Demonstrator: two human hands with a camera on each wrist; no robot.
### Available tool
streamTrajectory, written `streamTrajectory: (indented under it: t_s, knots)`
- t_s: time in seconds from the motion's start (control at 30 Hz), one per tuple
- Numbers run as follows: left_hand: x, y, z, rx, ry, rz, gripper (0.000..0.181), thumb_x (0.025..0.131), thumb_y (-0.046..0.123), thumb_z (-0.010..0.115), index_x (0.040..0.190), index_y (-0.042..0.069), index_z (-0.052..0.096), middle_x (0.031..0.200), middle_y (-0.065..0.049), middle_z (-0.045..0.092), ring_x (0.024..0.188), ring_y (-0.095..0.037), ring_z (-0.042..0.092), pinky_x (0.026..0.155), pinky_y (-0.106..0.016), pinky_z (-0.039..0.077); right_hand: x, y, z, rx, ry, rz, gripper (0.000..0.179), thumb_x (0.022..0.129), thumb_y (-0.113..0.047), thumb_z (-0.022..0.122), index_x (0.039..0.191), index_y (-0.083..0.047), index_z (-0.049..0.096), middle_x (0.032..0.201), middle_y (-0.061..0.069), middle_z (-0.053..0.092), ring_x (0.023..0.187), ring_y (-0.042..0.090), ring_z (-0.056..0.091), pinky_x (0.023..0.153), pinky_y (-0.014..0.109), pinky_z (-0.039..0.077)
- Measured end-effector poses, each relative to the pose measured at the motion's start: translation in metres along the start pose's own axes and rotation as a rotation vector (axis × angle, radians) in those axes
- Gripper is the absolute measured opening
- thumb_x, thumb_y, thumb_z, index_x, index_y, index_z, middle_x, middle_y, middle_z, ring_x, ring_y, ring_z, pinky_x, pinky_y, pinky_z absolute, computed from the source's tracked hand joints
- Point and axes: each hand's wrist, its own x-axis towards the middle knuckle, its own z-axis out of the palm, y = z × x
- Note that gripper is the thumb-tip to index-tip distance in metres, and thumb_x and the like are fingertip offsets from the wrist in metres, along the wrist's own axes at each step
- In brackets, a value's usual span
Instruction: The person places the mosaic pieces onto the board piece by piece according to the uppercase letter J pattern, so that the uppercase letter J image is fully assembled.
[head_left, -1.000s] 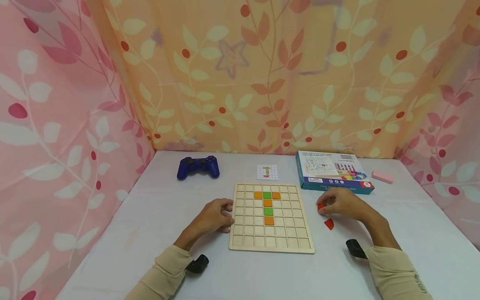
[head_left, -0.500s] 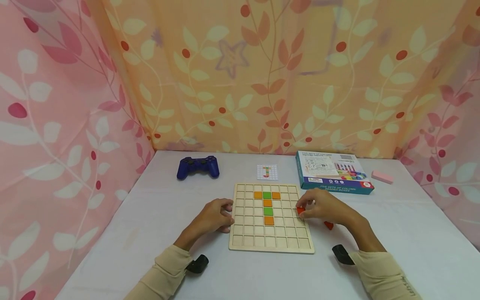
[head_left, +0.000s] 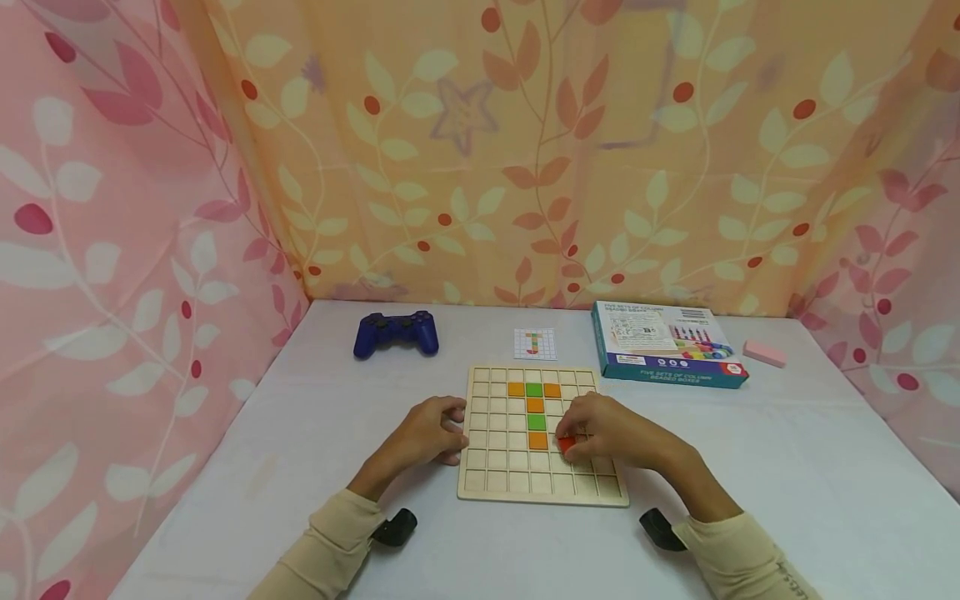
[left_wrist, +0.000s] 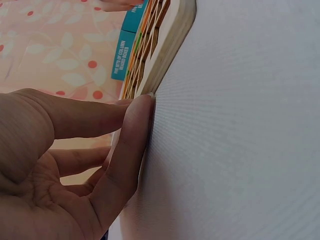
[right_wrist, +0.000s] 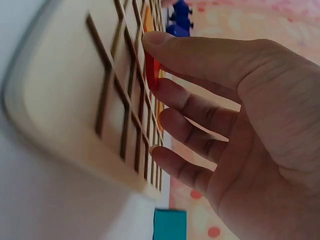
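A square wooden grid board (head_left: pixel 495 482) lies on the white table, with orange and green square tiles (head_left: pixel 537 422) set in a T-like shape. My left hand (head_left: pixel 427 433) holds the board's left edge, thumb and index fingertip meeting there in the left wrist view. Over the right half of the board, my right hand (head_left: pixel 615 429) pinches a small red piece (right_wrist: pixel 151 70) between thumb and index finger. In the head view that piece is close to the right of the lowest orange tile (head_left: pixel 537 441). My right hand's other fingers extend near the board's surface.
Behind the board lies a small pattern card (head_left: pixel 535 343) with a coloured J-like figure. A blue game controller (head_left: pixel 396 333) sits at the back left. At the back right are a teal-edged box (head_left: pixel 667 343) and a pink block (head_left: pixel 765 353).
My right hand has carried the red piece leftward from the table onto the board's area. Another red piece on the table is now hidden under the right arm. My left hand stays put.
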Motion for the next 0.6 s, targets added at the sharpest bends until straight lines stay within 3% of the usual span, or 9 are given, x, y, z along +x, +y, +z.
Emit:
streamTrajectory:
  t_s: [0.3,0.6]
  knots:
    - [0.0,0.001,0.0,0.006,-0.001,-0.008,0.064,0.089,-0.007,0.076,0.148,-0.006,0.054,0.128,-0.014,0.062,0.097,-0.019,0.068,0.068,-0.032,0.068,0.006,-0.024,0.017,-0.088,0.017,-0.084,0.021,0.091,-0.028,0.085,0.11,-0.019,0.083,0.097,-0.012,0.068,0.098,0.012,0.054,0.089,0.032,0.054]
    - [-0.002,0.003,-0.001,-0.011,-0.004,-0.009,0.064,0.089,-0.008,0.076,0.148,-0.007,0.053,0.129,-0.016,0.061,0.097,-0.02,0.068,0.067,-0.031,0.068,0.008,-0.028,0.023,-0.107,0.035,-0.105,0.023,0.092,-0.029,0.085,0.111,-0.017,0.082,0.104,-0.01,0.07,0.101,0.011,0.056,0.091,0.031,0.058]
